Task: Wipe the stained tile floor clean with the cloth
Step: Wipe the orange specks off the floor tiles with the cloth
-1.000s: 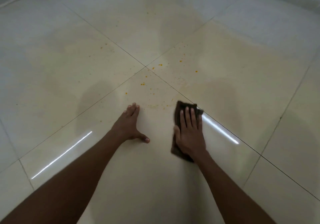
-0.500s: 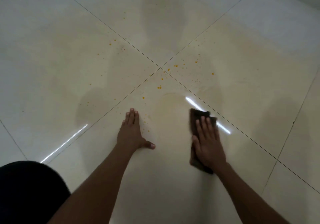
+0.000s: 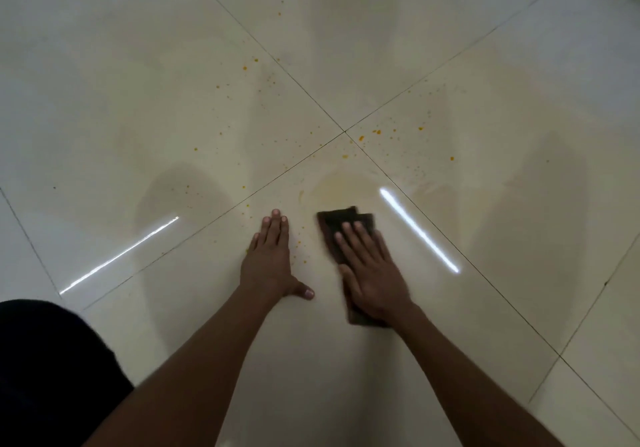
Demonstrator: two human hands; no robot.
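A glossy cream tile floor (image 3: 433, 325) fills the head view. Small orange specks (image 3: 376, 132) lie scattered around the crossing of the grout lines (image 3: 344, 131), and a pale yellow smear (image 3: 341, 188) sits just beyond the cloth. The dark brown folded cloth (image 3: 341, 220) lies flat on the tile under my right hand (image 3: 372, 270), which presses on it with fingers spread. My left hand (image 3: 272, 261) rests flat on the floor to the left of the cloth, thumb out, holding nothing. A few specks lie between the two hands.
A dark clothed knee (image 3: 45, 367) fills the lower left corner. Bright strip-light reflections (image 3: 419, 230) cross the tiles on both sides of the hands. The base of a pale wall shows at the top right corner.
The right hand has slid the cloth leftward, closer to the left hand, leaving a yellowish smear ahead of it. The view has tilted down. The left hand stays planted.
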